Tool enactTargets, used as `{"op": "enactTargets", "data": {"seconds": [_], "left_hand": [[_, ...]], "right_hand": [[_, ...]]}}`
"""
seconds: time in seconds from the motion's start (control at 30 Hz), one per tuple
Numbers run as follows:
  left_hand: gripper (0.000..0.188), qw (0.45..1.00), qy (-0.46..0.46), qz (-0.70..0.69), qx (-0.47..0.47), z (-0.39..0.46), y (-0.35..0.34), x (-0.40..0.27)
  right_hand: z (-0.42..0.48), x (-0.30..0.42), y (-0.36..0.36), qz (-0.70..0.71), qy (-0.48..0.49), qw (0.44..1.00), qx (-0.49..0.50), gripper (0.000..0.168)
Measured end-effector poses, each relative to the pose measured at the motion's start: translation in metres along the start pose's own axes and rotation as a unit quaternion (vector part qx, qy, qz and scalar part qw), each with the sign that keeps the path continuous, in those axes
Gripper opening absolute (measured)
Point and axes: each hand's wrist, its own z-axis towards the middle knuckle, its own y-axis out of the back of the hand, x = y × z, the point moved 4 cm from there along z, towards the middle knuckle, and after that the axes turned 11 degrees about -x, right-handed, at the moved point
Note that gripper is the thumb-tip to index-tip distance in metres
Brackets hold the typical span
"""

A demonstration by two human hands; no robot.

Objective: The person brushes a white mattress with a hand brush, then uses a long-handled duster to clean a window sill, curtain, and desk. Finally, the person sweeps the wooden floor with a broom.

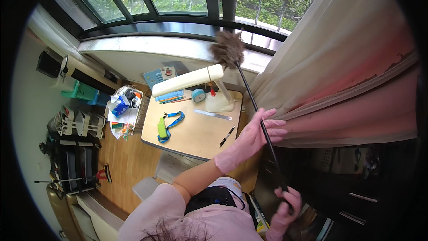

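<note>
A feather duster (248, 88) with a long black handle reaches from low right up to the window, its brown feathers against the marble sill (133, 45) and the lower window frame. My right hand (286, 204), in a pink glove, is closed around the handle's lower end. Higher up, my left hand (254, 135), also in a pink glove, lies behind the handle with its fingers extended and spread; the handle crosses its palm. Just left of the feathers is the head of a white desk lamp (187, 80), over a light wooden desk (197, 134).
On the desk are a steel ruler (212, 114), a pen (227, 136), a round blue clock (198, 95), pencils and a green case on a blue lanyard (162, 128). A filled basket (142, 113) adjoins it. Curtains (311, 73) hang right, above dark drawers (354, 187).
</note>
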Motion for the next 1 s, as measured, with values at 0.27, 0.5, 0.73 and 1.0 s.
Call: {"op": "enactTargets", "data": {"seconds": [0.27,0.5,0.73,1.0], "left_hand": [[0.026,0.987,-0.058,0.085,-0.127,0.100,0.054,0.022],[0.027,0.930,0.181,0.318,0.013,0.092,0.086,0.109],[0.027,0.912,0.166,0.374,0.023,0.092,0.104,0.100],[0.034,0.910,0.205,0.357,-0.049,0.019,0.229,0.144]], "right_hand": [[0.016,-0.020,-0.016,-0.279,-0.034,0.940,0.191,0.041],[0.000,-0.031,0.020,-0.238,-0.120,0.960,0.084,0.027],[-0.018,-0.033,0.017,-0.204,-0.143,0.963,0.100,0.022],[-0.051,-0.023,0.014,-0.173,-0.100,0.967,0.156,0.022]]}}
